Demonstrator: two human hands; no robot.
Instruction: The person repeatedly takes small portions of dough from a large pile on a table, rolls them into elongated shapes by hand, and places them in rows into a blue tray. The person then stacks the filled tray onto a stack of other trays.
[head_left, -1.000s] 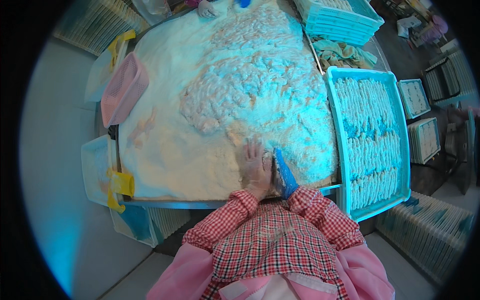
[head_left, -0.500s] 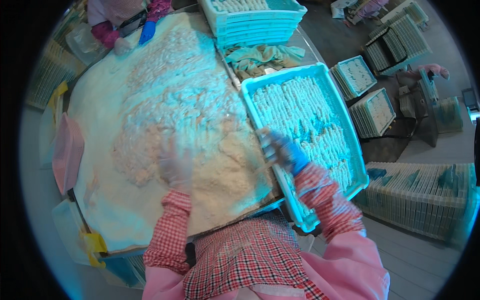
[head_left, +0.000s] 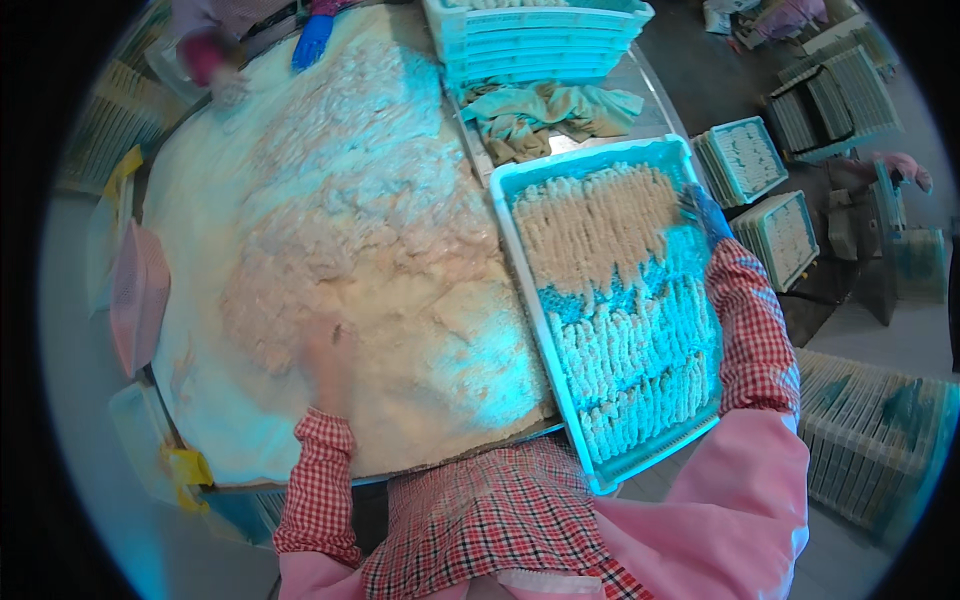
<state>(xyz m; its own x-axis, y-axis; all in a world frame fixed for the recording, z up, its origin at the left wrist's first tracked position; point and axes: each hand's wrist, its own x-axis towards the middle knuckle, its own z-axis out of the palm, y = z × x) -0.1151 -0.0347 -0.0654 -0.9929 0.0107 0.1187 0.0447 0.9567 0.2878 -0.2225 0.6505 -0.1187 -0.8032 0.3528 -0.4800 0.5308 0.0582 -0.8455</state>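
A large round work table with a pale, flour-dusted top point(head_left: 190, 400) fills the left and middle of the view and serves as the landmark. Beyond its far right edge stands a stack of light blue plastic trays point(head_left: 540, 40), with crumpled greenish-brown cloths point(head_left: 545, 115) lying just in front of the stack. To the right of the table, more stacks of shallow blue trays point(head_left: 745, 160) sit on a dark grey floor point(head_left: 850, 330). Cool bluish light falls over everything.
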